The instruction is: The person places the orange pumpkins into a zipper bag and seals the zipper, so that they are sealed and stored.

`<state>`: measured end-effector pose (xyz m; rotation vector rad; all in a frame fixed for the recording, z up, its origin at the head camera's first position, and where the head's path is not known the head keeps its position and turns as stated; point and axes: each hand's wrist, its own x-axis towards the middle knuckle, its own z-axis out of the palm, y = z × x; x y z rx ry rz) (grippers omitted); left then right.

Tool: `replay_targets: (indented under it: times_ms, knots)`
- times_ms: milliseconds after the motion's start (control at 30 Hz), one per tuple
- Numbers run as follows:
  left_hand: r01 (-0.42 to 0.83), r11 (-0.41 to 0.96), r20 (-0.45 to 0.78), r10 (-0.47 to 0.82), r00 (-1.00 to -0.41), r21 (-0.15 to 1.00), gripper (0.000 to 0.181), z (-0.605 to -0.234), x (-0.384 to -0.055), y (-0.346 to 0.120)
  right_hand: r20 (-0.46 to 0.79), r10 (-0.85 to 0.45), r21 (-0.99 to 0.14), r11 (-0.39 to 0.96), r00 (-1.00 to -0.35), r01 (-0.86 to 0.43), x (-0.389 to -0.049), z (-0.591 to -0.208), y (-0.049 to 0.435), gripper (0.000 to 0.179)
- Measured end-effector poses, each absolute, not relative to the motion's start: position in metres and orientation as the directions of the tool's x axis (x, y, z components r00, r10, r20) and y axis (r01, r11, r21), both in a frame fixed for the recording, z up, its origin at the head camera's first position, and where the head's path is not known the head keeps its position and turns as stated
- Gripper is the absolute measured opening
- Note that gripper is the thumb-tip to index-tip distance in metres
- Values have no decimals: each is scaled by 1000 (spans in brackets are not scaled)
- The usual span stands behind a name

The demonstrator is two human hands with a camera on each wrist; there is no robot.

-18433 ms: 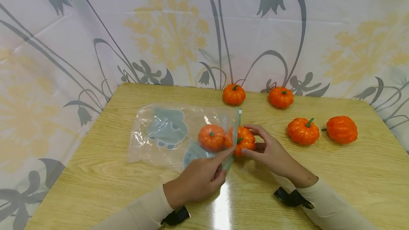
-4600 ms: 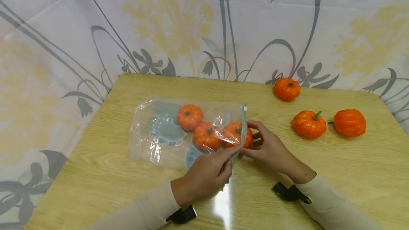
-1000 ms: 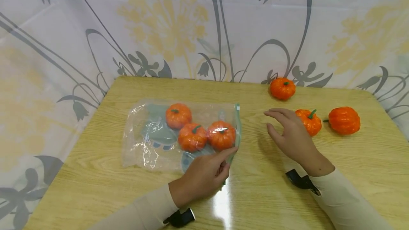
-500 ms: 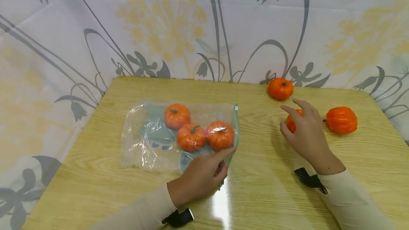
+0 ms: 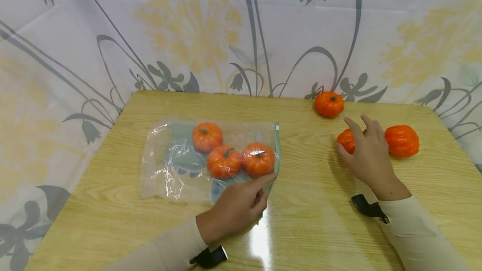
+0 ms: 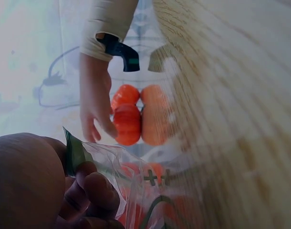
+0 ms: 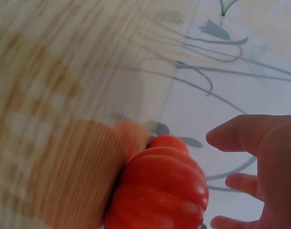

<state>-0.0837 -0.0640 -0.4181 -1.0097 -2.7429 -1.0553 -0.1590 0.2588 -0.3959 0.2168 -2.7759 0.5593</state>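
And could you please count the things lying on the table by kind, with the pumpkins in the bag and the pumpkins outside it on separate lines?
Clear plastic bag: 1
Pumpkins inside it: 3
Pumpkins outside it: 3
Total: 7

Bag [image 5: 156, 179] clear plastic, v glossy; pumpkins [image 5: 403, 141] smooth & shiny; tbl [image 5: 308, 221] wood-grain w/ sheen.
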Motion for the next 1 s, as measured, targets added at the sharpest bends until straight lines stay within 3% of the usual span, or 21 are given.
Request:
replay_targets:
  times_ms: [433, 1000]
  knots:
    - [575, 558, 245, 556, -794, 598, 47, -421, -81, -66, 121, -46, -368, 926, -992, -88, -163, -401, 265, 70]
    - [605, 549, 284, 560, -778, 577, 47, -422, -82, -66, 67, -74, -371, 924, -995, -94, -165, -404, 262, 71]
